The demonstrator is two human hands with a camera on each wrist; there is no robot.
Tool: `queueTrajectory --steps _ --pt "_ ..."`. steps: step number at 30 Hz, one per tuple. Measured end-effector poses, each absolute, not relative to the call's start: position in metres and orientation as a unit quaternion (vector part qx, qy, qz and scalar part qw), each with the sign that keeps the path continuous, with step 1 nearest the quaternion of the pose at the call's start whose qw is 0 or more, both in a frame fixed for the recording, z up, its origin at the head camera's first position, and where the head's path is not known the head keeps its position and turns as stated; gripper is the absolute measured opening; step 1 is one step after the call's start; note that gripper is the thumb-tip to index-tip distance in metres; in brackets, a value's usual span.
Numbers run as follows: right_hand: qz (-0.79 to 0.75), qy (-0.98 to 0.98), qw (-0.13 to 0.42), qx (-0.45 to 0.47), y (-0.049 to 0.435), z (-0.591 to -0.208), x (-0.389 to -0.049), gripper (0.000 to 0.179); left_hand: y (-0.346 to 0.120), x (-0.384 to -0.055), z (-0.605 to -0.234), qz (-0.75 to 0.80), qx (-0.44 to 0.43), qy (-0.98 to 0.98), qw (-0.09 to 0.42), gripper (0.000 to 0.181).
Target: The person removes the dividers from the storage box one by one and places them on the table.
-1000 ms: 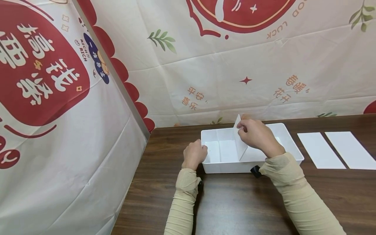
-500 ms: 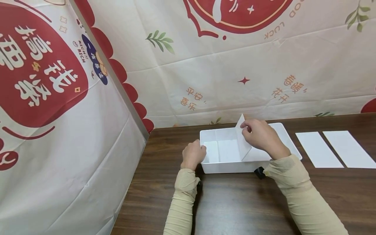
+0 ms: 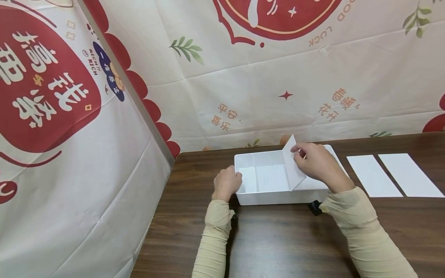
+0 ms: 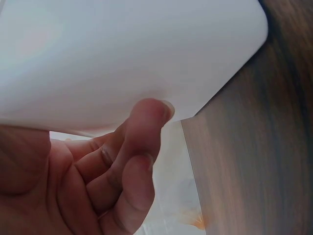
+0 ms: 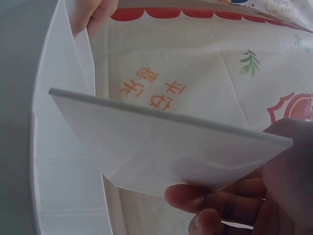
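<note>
The white divider (image 3: 293, 166) and the right hand (image 3: 318, 162) have shifted rightward along the white box (image 3: 274, 198) since the earlier frames. The right grip is closed in a pinch on the divider, which stands on edge across the box, its top above the rim; whether its lower edge meets the floor is hard to tell. The left hand (image 3: 226, 182) grips the box's left end, fingers curled against the wall. Two white panels (image 3: 374, 176) lie flat to the right on the brown worktop (image 3: 278, 239).
</note>
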State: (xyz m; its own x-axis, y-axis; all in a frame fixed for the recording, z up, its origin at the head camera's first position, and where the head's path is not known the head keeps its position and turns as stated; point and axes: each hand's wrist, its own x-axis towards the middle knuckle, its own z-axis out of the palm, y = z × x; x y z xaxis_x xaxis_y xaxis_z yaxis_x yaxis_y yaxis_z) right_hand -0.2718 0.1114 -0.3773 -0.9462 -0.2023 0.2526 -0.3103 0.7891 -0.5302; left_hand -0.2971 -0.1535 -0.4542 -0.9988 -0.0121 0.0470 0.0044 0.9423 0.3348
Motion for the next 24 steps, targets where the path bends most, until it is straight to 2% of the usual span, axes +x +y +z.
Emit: queueTrajectory --steps 24 --pt "0.307 -0.938 0.101 0.126 0.141 -0.380 -0.255 0.027 -0.152 -0.295 -0.452 -0.171 0.009 -0.985 0.020 0.029"
